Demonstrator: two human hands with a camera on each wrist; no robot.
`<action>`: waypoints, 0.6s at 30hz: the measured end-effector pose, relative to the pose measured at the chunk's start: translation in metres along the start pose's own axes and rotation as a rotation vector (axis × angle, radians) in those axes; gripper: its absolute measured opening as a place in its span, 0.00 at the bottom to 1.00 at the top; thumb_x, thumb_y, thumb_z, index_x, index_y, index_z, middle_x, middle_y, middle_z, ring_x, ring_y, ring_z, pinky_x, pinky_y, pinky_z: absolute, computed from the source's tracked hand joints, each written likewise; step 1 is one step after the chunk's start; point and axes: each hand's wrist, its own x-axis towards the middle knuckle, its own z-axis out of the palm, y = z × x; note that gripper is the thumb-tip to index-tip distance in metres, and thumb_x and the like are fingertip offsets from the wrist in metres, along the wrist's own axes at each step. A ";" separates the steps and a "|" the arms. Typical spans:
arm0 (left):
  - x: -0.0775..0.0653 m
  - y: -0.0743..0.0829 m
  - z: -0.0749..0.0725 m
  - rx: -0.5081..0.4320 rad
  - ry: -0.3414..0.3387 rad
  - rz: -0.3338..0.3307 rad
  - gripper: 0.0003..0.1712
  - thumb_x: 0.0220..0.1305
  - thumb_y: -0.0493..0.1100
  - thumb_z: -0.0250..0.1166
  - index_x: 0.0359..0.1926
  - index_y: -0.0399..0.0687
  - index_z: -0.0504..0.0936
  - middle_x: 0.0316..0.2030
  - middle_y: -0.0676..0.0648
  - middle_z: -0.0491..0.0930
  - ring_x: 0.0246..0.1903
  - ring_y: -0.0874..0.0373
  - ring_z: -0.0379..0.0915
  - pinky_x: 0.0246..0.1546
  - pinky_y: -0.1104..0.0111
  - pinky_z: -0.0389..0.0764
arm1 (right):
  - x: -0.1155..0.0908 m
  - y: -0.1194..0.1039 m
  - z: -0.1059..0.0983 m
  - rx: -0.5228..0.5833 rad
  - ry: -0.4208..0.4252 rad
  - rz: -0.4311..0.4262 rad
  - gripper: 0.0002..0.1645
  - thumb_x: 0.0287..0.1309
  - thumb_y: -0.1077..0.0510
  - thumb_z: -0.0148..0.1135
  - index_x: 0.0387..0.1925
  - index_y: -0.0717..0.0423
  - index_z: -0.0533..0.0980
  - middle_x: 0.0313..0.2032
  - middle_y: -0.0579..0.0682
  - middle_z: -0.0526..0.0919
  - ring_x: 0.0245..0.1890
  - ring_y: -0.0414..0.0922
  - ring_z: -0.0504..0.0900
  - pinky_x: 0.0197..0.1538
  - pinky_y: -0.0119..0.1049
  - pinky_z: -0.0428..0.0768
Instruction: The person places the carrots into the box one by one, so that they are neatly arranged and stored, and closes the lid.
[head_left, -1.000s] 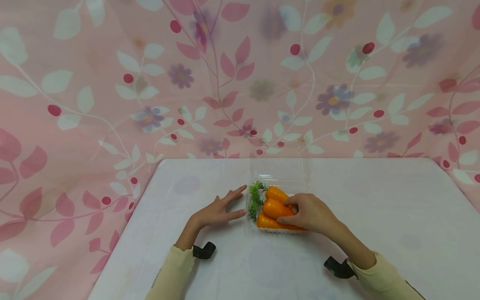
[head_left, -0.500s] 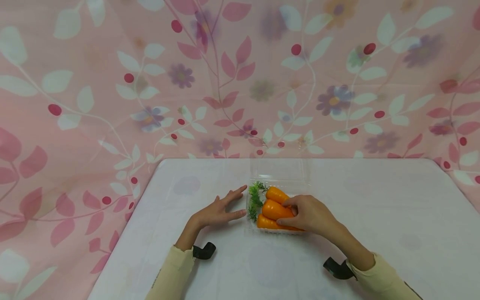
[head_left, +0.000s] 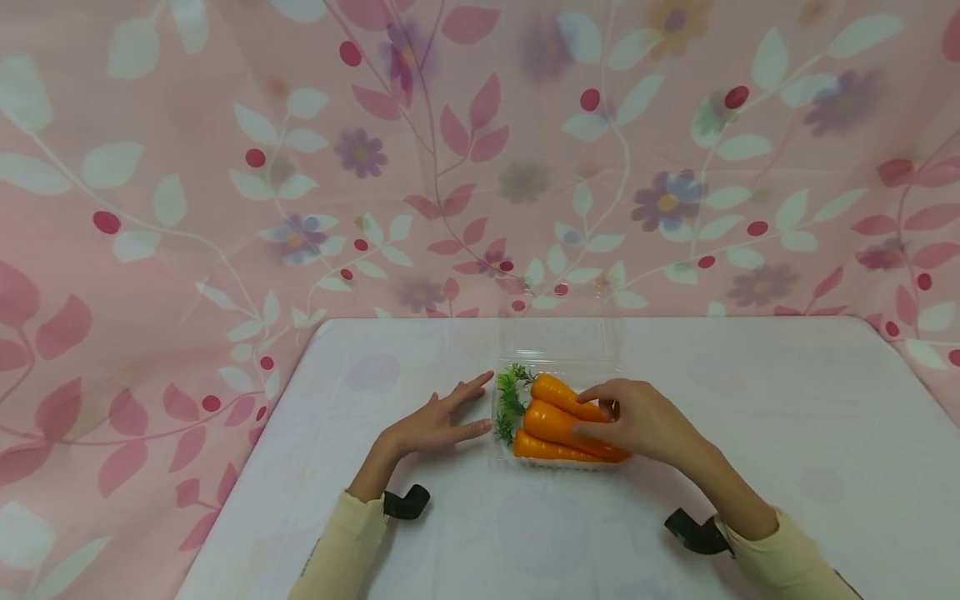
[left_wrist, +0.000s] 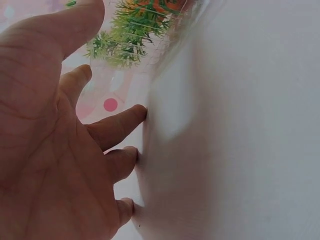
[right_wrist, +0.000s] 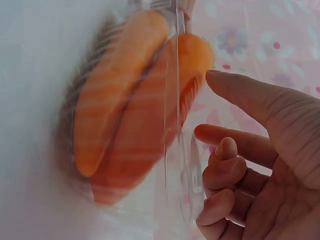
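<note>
Three orange carrots [head_left: 547,421] lie side by side in a clear plastic container [head_left: 570,465], their green leafy tops [head_left: 510,404] at its left end. Over the carrots' right part hovers my right hand [head_left: 651,423], thumb and index finger apart, the other fingers loosely curled. In the right wrist view, the thumb tip of that hand [right_wrist: 250,155] is close to one carrot [right_wrist: 197,55], and nothing is gripped. My left hand [head_left: 429,427] is beside the container's left side with fingers spread. Fingertips of that left hand [left_wrist: 60,140] rest on the table in the left wrist view.
The container's transparent lid [head_left: 558,340] stands raised behind the carrots. A white cloth covers the table [head_left: 750,400], and a pink floral curtain [head_left: 480,167] hangs at its far edge. Dark wrist cameras [head_left: 407,502] jut out from both sleeves.
My right hand has let go of the carrots and shifted slightly right and up. More of the carrots' narrow ends shows now. My left hand has stayed in place.
</note>
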 end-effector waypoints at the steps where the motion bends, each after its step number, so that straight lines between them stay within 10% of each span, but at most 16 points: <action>1: 0.000 0.000 -0.001 -0.001 -0.002 0.001 0.45 0.67 0.65 0.59 0.78 0.70 0.46 0.73 0.51 0.60 0.75 0.47 0.33 0.66 0.36 0.28 | 0.000 0.002 -0.002 0.003 0.009 -0.002 0.26 0.51 0.41 0.75 0.47 0.53 0.85 0.22 0.43 0.70 0.23 0.42 0.69 0.23 0.32 0.66; 18: 0.007 0.006 -0.017 -0.191 0.107 0.081 0.34 0.72 0.51 0.59 0.75 0.56 0.61 0.65 0.41 0.71 0.62 0.51 0.70 0.60 0.53 0.72 | 0.019 0.041 -0.029 0.012 0.218 -0.095 0.17 0.57 0.51 0.72 0.46 0.53 0.84 0.28 0.42 0.77 0.31 0.42 0.75 0.31 0.33 0.75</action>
